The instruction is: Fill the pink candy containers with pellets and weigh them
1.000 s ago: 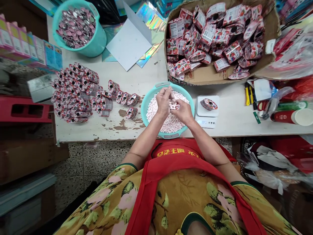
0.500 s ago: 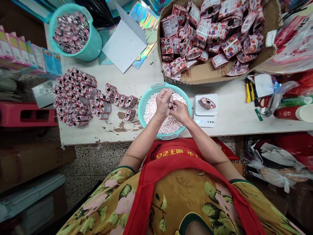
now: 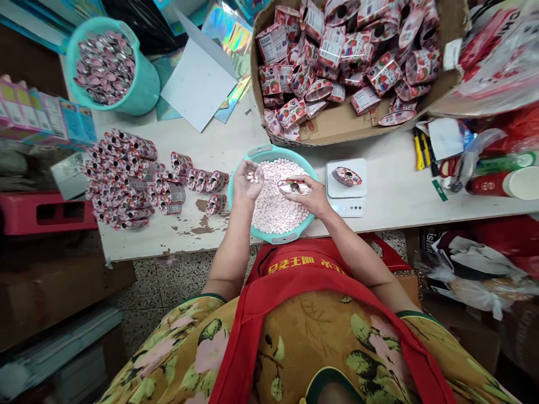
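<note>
A: Largest first. Where is the work?

B: On the bench (image 3: 387, 199). A teal basin (image 3: 295, 157) stands at its front edge; a scale (image 3: 353, 192) sits just right of the basin.

A: Hands?

B: Both above the basin. Left hand (image 3: 249, 180): at the left side, palm up, fingers curled but apart, cupped. Right hand (image 3: 315, 197): fingers clamped on a small pack (image 3: 289, 186).

A: Lie of the pack?

B: Over the basin's right half. Long axis roughly left to right; a dark hole shows in the upward face. The right hand grips the right end, so the free end points at the left hand. Seen from the left fingers, the pack lies to the right and slightly towards the front edge, near, not touching.

A: Smallest?

B: Pale pieces (image 3: 280, 212). Many in the basin, a few in the left palm. Inside the pack: cannot tell.
</note>
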